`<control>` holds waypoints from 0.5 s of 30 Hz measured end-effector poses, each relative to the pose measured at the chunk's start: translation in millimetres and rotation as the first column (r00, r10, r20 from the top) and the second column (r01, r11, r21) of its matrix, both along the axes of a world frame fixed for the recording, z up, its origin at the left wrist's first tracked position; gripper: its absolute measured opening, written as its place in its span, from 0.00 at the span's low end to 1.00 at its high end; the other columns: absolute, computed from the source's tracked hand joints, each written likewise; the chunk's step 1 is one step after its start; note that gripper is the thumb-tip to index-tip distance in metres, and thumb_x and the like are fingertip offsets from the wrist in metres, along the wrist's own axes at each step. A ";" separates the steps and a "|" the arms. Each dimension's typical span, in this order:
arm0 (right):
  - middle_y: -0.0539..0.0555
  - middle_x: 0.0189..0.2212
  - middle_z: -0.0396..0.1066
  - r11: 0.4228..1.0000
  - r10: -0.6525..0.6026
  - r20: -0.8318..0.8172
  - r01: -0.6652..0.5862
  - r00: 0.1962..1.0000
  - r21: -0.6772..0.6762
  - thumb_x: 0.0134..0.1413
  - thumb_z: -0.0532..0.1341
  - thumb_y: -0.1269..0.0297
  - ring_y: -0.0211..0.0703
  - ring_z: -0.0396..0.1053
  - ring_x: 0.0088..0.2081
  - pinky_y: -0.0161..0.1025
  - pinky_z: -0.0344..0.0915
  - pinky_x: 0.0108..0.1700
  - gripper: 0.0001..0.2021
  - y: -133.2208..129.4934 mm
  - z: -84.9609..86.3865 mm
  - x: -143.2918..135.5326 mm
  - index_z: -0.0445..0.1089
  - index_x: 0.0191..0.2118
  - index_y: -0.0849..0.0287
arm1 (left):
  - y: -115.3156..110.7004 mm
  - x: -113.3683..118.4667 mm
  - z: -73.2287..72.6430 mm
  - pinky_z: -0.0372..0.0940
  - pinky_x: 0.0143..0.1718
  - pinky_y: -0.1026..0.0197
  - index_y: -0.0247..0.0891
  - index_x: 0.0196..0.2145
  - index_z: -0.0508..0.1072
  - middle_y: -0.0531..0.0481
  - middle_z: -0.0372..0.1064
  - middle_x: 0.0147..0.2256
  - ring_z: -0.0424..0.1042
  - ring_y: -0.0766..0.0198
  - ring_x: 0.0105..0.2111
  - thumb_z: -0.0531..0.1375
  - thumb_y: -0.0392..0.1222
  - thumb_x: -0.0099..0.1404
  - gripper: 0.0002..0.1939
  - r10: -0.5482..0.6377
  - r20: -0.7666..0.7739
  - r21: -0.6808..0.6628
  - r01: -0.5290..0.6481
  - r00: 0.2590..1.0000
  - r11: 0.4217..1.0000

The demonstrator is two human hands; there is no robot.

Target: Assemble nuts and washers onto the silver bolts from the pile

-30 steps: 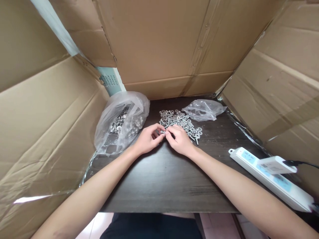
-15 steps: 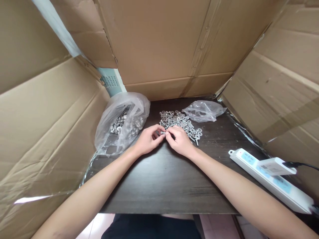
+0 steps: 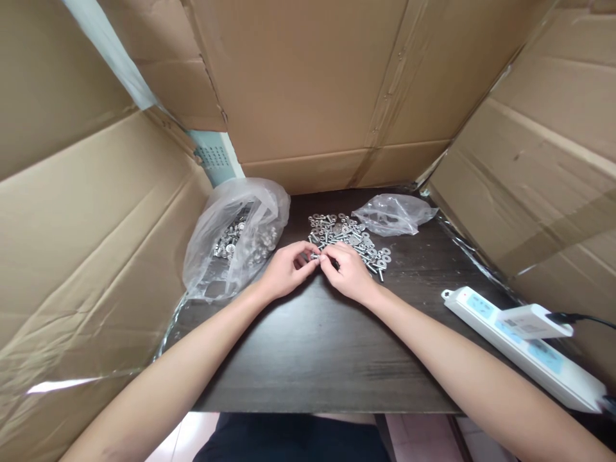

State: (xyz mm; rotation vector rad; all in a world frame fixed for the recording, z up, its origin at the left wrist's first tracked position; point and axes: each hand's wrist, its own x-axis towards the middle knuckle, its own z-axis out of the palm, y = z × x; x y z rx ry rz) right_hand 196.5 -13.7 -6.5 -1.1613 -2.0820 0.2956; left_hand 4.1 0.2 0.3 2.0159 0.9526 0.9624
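Observation:
Between my two hands, fingertips nearly meeting, is a small silvery bolt (image 3: 314,256), mostly covered by the fingers. My left hand (image 3: 290,268) is closed in a pinch on it from the left. From the right, my right hand (image 3: 348,272) pinches the bolt's other end; whether a washer or nut sits there is too small to tell. Just beyond the knuckles spreads a loose pile of bolts, nuts and washers (image 3: 356,239), partly hidden by my right hand.
A clear plastic bag (image 3: 212,282) of metal hardware lies open at the left. Another, crumpled plastic bag (image 3: 395,213) is behind the pile. A white power strip (image 3: 529,353) with a plugged-in adapter (image 3: 534,321) lies at right. Cardboard walls (image 3: 308,83) enclose the dark table (image 3: 308,359).
Hardly anything differs. Both hands stay in place, with only a slight shift of the fingertips around the bolt.

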 end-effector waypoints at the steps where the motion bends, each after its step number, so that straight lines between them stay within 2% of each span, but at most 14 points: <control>1: 0.52 0.25 0.68 1.000 0.001 -0.002 -0.001 1.000 0.002 0.67 0.53 0.66 0.47 0.64 0.33 0.45 0.59 0.41 0.13 0.0 0.0 -0.1 0.63 0.28 0.54 | 0.1 -0.1 0.0 0.68 0.32 0.66 0.36 0.45 0.76 0.50 0.73 0.33 0.72 0.66 0.30 0.63 0.44 0.69 0.11 0.000 -0.003 0.002 0.000 1.000 1.000; 15: 0.52 0.26 0.68 0.999 0.009 -0.035 -0.010 0.999 -0.043 0.69 0.52 0.65 0.47 0.64 0.33 0.44 0.59 0.40 0.14 -1.3 0.9 0.6 0.63 0.29 0.54 | 0.4 0.9 -1.3 0.69 0.30 0.67 0.37 0.45 0.75 0.50 0.74 0.34 0.73 0.67 0.30 0.63 0.44 0.68 0.11 0.004 0.016 -0.021 -0.004 1.000 1.000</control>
